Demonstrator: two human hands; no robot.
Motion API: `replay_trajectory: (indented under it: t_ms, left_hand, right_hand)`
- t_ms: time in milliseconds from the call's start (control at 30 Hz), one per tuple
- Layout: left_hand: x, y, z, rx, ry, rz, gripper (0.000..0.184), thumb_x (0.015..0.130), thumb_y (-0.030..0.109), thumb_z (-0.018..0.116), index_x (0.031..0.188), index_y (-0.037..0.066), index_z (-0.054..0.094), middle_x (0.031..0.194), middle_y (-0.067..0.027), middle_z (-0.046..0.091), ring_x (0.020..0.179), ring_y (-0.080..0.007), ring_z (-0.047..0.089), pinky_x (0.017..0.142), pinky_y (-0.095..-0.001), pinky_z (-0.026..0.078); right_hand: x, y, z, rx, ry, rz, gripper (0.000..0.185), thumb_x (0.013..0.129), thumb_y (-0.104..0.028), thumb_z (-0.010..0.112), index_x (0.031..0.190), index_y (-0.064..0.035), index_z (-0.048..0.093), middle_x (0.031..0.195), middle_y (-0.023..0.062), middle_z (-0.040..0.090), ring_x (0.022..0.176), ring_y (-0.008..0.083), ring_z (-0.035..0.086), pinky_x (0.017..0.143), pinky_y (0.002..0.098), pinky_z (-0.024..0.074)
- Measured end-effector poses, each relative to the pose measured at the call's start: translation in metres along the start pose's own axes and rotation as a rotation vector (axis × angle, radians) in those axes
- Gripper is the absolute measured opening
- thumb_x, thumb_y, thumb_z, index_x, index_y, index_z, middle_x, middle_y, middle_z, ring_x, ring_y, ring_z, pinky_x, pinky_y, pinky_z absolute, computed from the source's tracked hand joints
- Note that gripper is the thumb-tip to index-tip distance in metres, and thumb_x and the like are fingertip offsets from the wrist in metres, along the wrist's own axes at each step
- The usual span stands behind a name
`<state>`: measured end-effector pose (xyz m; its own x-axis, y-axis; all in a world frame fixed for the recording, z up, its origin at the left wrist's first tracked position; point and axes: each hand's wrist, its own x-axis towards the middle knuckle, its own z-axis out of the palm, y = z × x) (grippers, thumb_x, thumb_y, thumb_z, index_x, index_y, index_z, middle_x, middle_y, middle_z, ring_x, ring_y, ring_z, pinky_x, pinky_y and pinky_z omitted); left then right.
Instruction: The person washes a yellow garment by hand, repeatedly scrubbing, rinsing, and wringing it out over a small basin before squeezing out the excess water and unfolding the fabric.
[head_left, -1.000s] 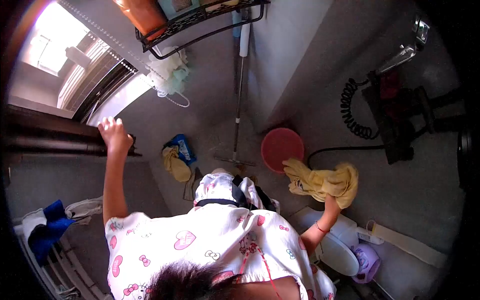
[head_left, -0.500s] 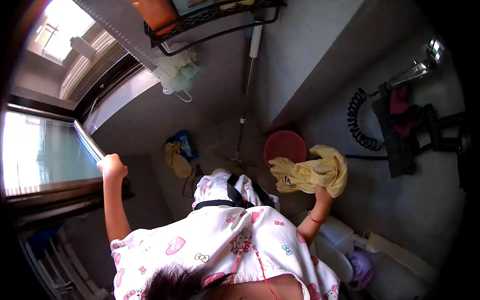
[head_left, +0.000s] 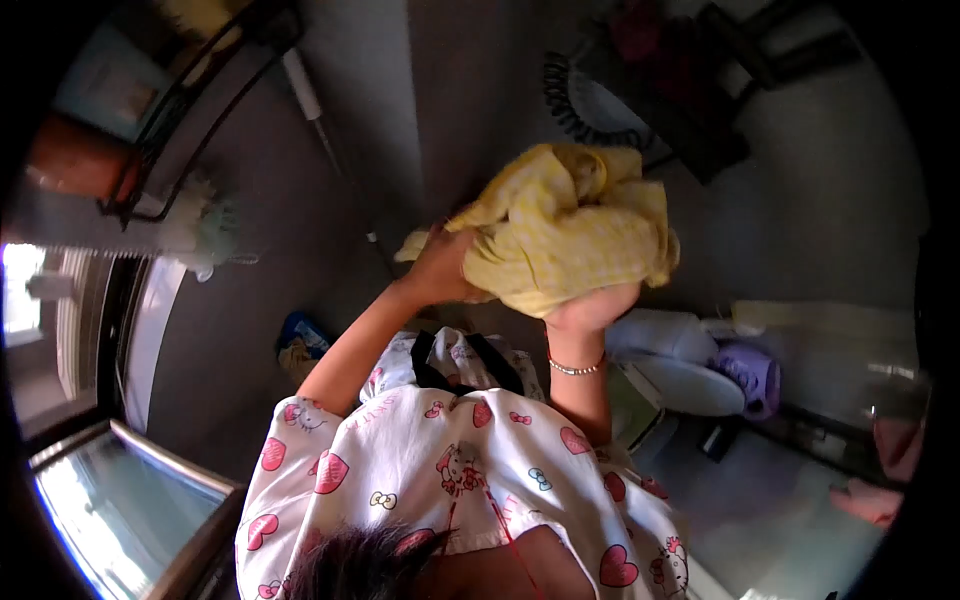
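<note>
Yellow checked cloth held aloft, bunched, its longer extent running roughly left to right. Left hand grips its left end; right hand clasps the near edge, right of middle, fingertips hidden by folds. Both touch it; neither is nearer.

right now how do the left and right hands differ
The left hand is at the left side of the yellow checked cloth; the right hand is under its lower edge. A beaded bracelet sits just below the right hand; the left hand has none. Both touch the cloth.
</note>
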<state>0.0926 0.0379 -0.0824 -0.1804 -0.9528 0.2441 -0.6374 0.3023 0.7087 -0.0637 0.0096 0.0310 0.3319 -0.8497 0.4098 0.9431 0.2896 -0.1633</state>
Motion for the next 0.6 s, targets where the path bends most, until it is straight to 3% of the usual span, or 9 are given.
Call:
replay_trajectory:
  t_ms: [33, 100, 267, 333, 400, 467, 500, 533, 600]
  left_hand:
    - [0.008, -0.009, 0.007, -0.015, -0.020, 0.023, 0.079, 0.052, 0.032, 0.075, 0.118, 0.005, 0.040, 0.118, -0.0152, 0.046, 0.113, -0.0274, 0.041, 0.094, -0.0422, 0.029]
    - [0.017, -0.021, 0.019, -0.460, -0.142, -0.286, 0.062, 0.058, 0.028, 0.073, 0.110, 0.004, 0.050, 0.103, -0.0110, 0.058, 0.097, -0.0200, 0.054, 0.085, -0.0340, 0.039]
    - [-0.002, -0.051, 0.045, -0.538, -0.329, -0.415, 0.043, 0.066, 0.017, 0.068, 0.104, 0.002, 0.055, 0.099, -0.0089, 0.060, 0.086, -0.0166, 0.058, 0.075, -0.0292, 0.044]
    - [-0.018, -0.073, 0.052, -0.751, -0.330, -0.644, 0.042, 0.067, 0.015, 0.066, 0.104, 0.000, 0.054, 0.095, -0.0090, 0.060, 0.088, -0.0185, 0.057, 0.073, -0.0296, 0.045]
    - [-0.024, -0.081, 0.059, -0.802, -0.268, -0.641, 0.036, 0.069, 0.010, 0.060, 0.103, -0.002, 0.054, 0.092, -0.0096, 0.059, 0.086, -0.0193, 0.056, 0.074, -0.0304, 0.045]
    - [-0.032, -0.095, 0.061, -0.965, 0.177, -0.854, 0.035, 0.070, 0.006, 0.055, 0.103, -0.004, 0.052, 0.090, -0.0114, 0.059, 0.083, -0.0193, 0.057, 0.075, -0.0307, 0.046]
    - [-0.032, -0.110, 0.052, -1.267, 0.034, -0.768, 0.036, 0.069, 0.005, 0.054, 0.103, -0.006, 0.050, 0.091, -0.0139, 0.058, 0.084, -0.0209, 0.057, 0.077, -0.0305, 0.046]
    - [-0.030, -0.101, 0.034, -1.267, 0.033, -0.772, 0.036, 0.069, 0.005, 0.054, 0.103, -0.006, 0.050, 0.091, -0.0139, 0.058, 0.084, -0.0209, 0.057, 0.077, -0.0305, 0.046]
    - [-0.025, -0.068, -0.018, -1.490, -0.168, -1.047, 0.040, 0.069, 0.009, 0.057, 0.106, -0.006, 0.049, 0.092, -0.0137, 0.058, 0.087, -0.0213, 0.056, 0.078, -0.0303, 0.046]
  right_hand:
    - [0.005, -0.001, 0.007, -0.035, 0.052, -0.013, 0.050, 0.088, -0.040, 0.026, 0.123, -0.0054, 0.037, 0.124, 0.0135, 0.041, 0.113, 0.0288, 0.041, 0.096, 0.0439, 0.0322]
    - [0.013, -0.010, 0.007, -0.145, 0.050, -0.045, 0.045, 0.088, -0.034, 0.028, 0.120, -0.0037, 0.040, 0.123, 0.0138, 0.042, 0.112, 0.0293, 0.042, 0.096, 0.0448, 0.0314]
    - [0.016, -0.051, 0.007, -0.194, 0.128, -0.228, 0.041, 0.087, -0.028, 0.032, 0.115, -0.0009, 0.044, 0.121, 0.0155, 0.044, 0.112, 0.0299, 0.043, 0.096, 0.0452, 0.0305]
    - [0.013, -0.070, 0.004, -0.147, 0.451, -0.313, 0.041, 0.085, -0.030, 0.036, 0.113, -0.0027, 0.046, 0.118, 0.0150, 0.047, 0.109, 0.0302, 0.045, 0.093, 0.0466, 0.0334]
    - [0.003, -0.087, -0.005, -0.229, 0.524, -0.335, 0.039, 0.085, -0.029, 0.037, 0.112, -0.0028, 0.047, 0.117, 0.0146, 0.048, 0.110, 0.0297, 0.044, 0.094, 0.0460, 0.0321]
    - [-0.013, -0.101, -0.016, -0.144, 0.332, -0.209, 0.039, 0.085, -0.028, 0.037, 0.111, -0.0011, 0.048, 0.118, 0.0152, 0.047, 0.111, 0.0300, 0.043, 0.096, 0.0458, 0.0293]
    - [-0.023, -0.107, -0.022, -0.200, 0.405, -0.245, 0.039, 0.085, -0.030, 0.037, 0.110, -0.0015, 0.048, 0.117, 0.0143, 0.048, 0.108, 0.0294, 0.045, 0.095, 0.0470, 0.0305]
    - [-0.033, -0.114, -0.031, -0.201, 0.409, -0.245, 0.039, 0.085, -0.030, 0.037, 0.110, -0.0015, 0.048, 0.117, 0.0143, 0.048, 0.108, 0.0294, 0.045, 0.095, 0.0470, 0.0305]
    - [-0.052, -0.125, -0.043, -0.327, 0.514, -0.239, 0.037, 0.085, -0.030, 0.037, 0.105, -0.0016, 0.049, 0.113, 0.0147, 0.050, 0.106, 0.0291, 0.046, 0.093, 0.0475, 0.0332]
